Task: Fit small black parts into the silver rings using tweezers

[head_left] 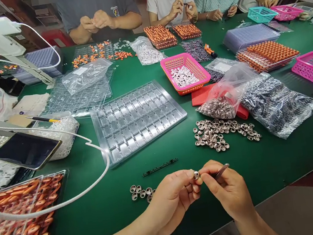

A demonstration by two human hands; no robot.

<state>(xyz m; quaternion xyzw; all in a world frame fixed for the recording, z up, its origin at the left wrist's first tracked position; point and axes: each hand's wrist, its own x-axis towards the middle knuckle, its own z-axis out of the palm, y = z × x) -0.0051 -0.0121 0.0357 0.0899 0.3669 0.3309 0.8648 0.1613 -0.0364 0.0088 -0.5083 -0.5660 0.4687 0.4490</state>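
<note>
My left hand pinches a small silver metal cap between thumb and fingers at the table's near edge. My right hand is closed round metal tweezers, whose tip meets the cap. Just left of my hands lie several more silver caps. A thin black strip lies beyond them. A larger scatter of caps spreads to the right, below an open plastic bag of caps. An empty clear plastic tray sits ahead on the green table.
A tray of copper coils and a white cable lie at the near left beside a phone. A pink basket, bags and orange-part trays fill the middle. Three other people work at the far side.
</note>
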